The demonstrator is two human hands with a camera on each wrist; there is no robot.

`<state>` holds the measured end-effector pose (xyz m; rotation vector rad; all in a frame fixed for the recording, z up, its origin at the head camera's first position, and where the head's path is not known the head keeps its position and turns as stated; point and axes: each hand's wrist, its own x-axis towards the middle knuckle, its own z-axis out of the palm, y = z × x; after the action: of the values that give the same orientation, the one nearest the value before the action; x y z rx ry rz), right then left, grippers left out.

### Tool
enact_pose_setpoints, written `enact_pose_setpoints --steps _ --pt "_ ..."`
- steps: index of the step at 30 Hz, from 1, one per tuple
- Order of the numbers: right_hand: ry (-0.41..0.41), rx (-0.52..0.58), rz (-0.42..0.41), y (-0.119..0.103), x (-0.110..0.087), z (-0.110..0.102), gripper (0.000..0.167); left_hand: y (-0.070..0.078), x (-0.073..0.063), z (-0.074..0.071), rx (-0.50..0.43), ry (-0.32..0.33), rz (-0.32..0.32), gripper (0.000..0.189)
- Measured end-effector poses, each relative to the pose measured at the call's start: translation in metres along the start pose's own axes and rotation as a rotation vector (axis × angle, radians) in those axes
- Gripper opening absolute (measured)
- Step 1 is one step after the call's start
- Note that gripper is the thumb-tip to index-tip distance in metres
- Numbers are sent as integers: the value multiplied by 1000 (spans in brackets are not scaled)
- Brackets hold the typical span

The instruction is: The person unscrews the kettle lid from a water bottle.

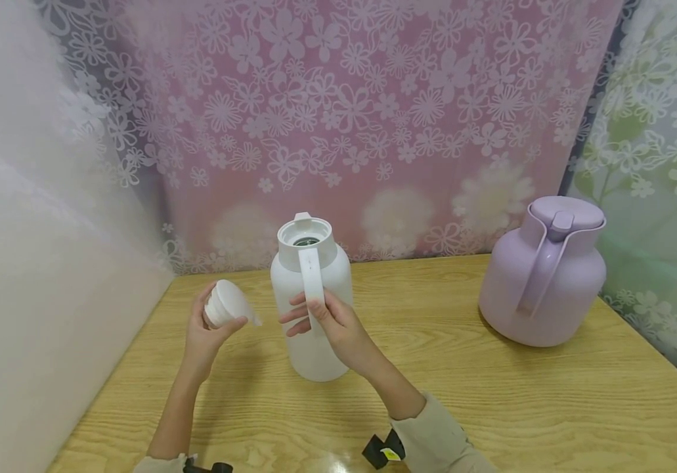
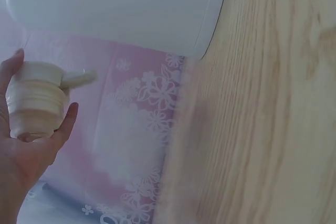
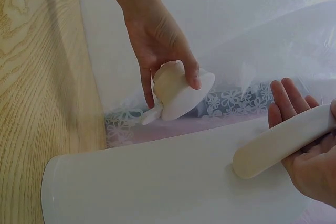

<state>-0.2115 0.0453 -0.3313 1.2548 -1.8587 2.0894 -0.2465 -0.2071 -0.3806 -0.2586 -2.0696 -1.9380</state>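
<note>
A white thermos jug (image 1: 320, 348) stands upright on the table, its top uncovered and its dark inner mouth showing. My left hand (image 1: 203, 335) holds a white stopper lid (image 1: 228, 303) to the left of the jug, tilted and apart from it. In the left wrist view, thumb and fingers pinch the stopper lid (image 2: 38, 98) by its sides. My right hand (image 1: 344, 328) is at the jug's handle (image 1: 312, 272), thumb over it and fingers passing loosely behind. The right wrist view shows the handle (image 3: 283, 142) lying across the palm with the fingers partly extended.
A lilac thermos jug (image 1: 545, 282) with its lid on stands at the right of the wooden table (image 1: 415, 309). A pink flowered curtain (image 1: 362, 131) hangs behind the table, and a pale wall sheet (image 1: 54, 217) borders its left side.
</note>
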Motion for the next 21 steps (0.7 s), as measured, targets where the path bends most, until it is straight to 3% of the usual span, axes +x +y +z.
enact_pose_setpoints --steps 4,9,16,21 --pt "4 1 -2 0 0 0 36 2 1 -3 137 -52 17 80" --pt "10 9 -2 -2 0 1 37 -2 5 -4 319 -101 86 83" --pt "11 11 -1 -2 0 1 34 -16 7 -3 789 -145 320 83" --pt "6 12 2 -1 -1 0 31 -21 4 -2 973 -254 339 79"
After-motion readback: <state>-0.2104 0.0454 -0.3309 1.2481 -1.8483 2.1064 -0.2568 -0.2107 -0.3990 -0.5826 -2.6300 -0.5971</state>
